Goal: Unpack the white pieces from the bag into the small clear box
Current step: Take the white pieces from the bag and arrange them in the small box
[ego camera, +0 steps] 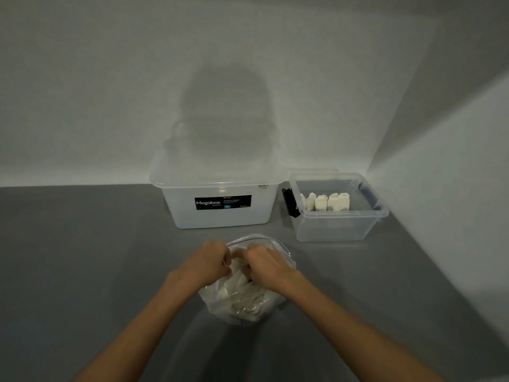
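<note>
A clear plastic bag [278, 250] lies on the grey table in front of me, with several white pieces [242, 299] inside it. My left hand [208, 261] and my right hand [265, 264] are both at the bag's open mouth, fingers curled around the white pieces near the top. What exactly each hand grips is hidden by the fingers. The small clear box [338, 226] stands at the back right, and a row of several white pieces [326, 202] stands upright inside it.
A large clear Megabox tub [220, 186] with a black label stands behind the bag, next to the small box. White walls close off the back and the right side. Grey table surface [82, 257] stretches to the left.
</note>
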The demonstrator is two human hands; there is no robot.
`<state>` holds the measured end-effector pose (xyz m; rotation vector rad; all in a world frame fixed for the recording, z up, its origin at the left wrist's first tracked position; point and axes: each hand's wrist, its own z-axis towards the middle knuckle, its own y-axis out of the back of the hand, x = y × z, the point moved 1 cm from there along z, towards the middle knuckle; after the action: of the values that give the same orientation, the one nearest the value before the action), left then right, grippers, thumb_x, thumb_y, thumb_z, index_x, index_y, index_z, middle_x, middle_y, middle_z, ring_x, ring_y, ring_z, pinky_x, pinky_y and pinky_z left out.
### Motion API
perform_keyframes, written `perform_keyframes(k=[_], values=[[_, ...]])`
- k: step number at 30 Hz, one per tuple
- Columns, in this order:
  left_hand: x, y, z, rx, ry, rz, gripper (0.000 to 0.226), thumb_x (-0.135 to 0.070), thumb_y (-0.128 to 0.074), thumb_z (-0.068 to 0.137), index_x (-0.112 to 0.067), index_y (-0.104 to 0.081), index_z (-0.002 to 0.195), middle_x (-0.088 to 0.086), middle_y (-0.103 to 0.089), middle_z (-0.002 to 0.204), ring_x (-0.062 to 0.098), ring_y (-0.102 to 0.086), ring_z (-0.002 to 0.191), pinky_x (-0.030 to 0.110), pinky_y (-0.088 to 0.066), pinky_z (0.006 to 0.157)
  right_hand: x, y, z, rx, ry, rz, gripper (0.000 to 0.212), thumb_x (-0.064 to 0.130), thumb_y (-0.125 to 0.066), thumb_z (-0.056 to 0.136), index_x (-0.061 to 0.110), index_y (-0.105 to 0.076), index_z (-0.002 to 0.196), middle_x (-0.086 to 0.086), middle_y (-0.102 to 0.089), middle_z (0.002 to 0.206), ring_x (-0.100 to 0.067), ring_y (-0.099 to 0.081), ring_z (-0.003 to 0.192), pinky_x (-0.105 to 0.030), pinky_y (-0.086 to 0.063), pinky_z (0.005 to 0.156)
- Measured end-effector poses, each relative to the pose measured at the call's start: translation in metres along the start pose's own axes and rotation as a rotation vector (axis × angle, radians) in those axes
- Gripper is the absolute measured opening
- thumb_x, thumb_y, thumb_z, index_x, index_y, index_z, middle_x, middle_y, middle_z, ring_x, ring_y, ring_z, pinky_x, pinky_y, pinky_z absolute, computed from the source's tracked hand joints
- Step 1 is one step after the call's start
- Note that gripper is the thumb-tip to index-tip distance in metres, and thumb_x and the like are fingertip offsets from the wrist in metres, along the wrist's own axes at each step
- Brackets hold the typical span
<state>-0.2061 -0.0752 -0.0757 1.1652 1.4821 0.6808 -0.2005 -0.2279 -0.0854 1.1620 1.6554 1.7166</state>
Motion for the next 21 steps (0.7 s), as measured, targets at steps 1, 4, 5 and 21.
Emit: perform_keyframes(k=[1, 4, 5, 21], values=[[0.003, 0.000, -0.001, -0.003, 0.005, -0.008, 0.018, -0.023, -0.069, 0.082, -0.018, -0.066, 0.098, 0.002, -0.061, 0.099, 0.017, -0.065, 0.082, 0.033, -0.055, 0.080, 0.003, 0.000, 0.001, -0.002, 0.005, -0.001, 0.043, 0.010, -0.051, 0.092, 0.023, -0.052, 0.133, -0.013, -0.056, 0.119, -0.031, -0.060, 0.097, -0.033, -0.040, 0.070], [0.010, 0.003, -0.005, -0.034, -0.012, -0.015, 0.010, -0.023, -0.069, 0.081, -0.025, -0.062, 0.089, 0.004, -0.060, 0.104, 0.016, -0.061, 0.087, 0.028, -0.051, 0.078, 0.011, -0.002, 0.005, -0.024, 0.025, -0.008, 0.040, 0.011, -0.051, 0.091, 0.023, -0.056, 0.129, -0.011, -0.057, 0.115, -0.029, -0.061, 0.091, -0.032, -0.039, 0.067], [0.013, 0.003, -0.006, -0.048, -0.013, -0.023, 0.010, -0.021, -0.068, 0.081, -0.026, -0.061, 0.087, 0.004, -0.061, 0.103, 0.016, -0.061, 0.087, 0.027, -0.050, 0.077, 0.014, -0.002, 0.006, -0.032, 0.037, -0.016, 0.040, 0.011, -0.051, 0.091, 0.023, -0.056, 0.129, -0.011, -0.057, 0.114, -0.029, -0.061, 0.091, -0.032, -0.038, 0.067], [0.000, 0.031, -0.035, -0.283, -0.173, -0.694, 0.024, -0.026, -0.061, 0.091, -0.018, -0.064, 0.114, -0.007, -0.065, 0.106, 0.004, -0.062, 0.094, 0.009, -0.048, 0.077, -0.006, 0.057, -0.006, -0.273, -0.237, 0.772, 0.012, 0.029, -0.072, 0.084, 0.017, -0.070, 0.086, 0.006, -0.065, 0.073, -0.006, -0.060, 0.065, -0.021, -0.047, 0.059]])
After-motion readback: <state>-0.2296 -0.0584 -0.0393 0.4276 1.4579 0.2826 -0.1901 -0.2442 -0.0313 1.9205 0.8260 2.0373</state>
